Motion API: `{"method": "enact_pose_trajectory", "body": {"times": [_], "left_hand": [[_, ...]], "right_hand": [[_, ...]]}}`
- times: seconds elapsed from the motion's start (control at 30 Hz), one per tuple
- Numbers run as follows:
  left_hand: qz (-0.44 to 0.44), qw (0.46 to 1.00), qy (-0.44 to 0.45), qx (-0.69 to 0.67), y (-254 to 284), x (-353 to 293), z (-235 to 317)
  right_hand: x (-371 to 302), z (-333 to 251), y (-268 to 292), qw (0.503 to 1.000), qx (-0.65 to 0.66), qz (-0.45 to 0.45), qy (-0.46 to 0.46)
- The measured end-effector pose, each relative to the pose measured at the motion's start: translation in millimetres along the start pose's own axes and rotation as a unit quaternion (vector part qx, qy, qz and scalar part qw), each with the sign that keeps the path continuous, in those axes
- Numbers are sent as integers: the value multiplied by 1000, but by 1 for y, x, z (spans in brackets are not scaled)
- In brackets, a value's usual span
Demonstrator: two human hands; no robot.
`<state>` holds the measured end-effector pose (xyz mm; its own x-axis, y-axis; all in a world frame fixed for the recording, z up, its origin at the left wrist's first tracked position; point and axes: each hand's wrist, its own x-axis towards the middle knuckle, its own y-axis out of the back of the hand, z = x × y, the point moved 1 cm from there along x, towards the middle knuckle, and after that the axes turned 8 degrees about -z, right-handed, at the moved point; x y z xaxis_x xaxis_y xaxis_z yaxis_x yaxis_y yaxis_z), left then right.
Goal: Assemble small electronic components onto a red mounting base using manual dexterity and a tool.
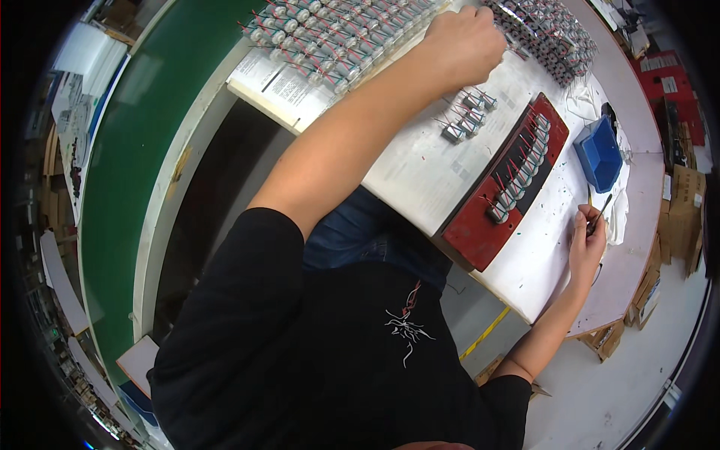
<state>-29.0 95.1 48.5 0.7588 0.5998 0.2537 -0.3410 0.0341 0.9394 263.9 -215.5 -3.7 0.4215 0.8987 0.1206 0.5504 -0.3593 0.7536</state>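
My left hand [466, 46] reaches to the far side of the bench, fingers curled, between two masses of small wired parts. Whatever its fingertips hold is hidden. On its left are rows of clear round parts [322, 37] with red and teal wires; on its right, dark-ended parts [551, 37] stand packed together. Near the right edge of the bench, my right hand [586, 238] is closed around a slim dark-handled tool [598, 217] with a thin tip. Between the hands, a red block [480, 236] with a black strip carries a row of round wired parts [525, 169].
A small group of wired parts [469, 116] lies on the white board [409, 176], left of the red block. A blue bin [598, 154] stands beyond my right hand, beside white cloth [619, 214]. A printed sheet [281, 82] lies at the left edge. Cardboard boxes [684, 199] stand at the right.
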Motion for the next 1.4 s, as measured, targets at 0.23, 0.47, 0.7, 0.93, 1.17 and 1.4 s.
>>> {"method": "enact_pose_trajectory", "body": {"times": [0.23,0.47,0.7,0.93,1.17,1.4], "left_hand": [[28,952,-206,-223,43,-126,96],[-87,949,-229,-199,-1,-164,113],[4,919,-190,-346,14,-171,104],[-106,815,-148,-550,9,-184,101],[-247,756,-115,-596,17,-187,97],[-270,749,-180,-577,14,-188,95]], "right_hand": [[-31,-54,10,956,245,115,-109],[-81,-138,-46,932,347,89,-47],[-97,-166,-80,914,403,14,37],[-101,-184,-86,917,381,-67,95],[-100,-182,-81,893,413,-154,95],[-99,-180,-73,842,460,-279,38]]}}
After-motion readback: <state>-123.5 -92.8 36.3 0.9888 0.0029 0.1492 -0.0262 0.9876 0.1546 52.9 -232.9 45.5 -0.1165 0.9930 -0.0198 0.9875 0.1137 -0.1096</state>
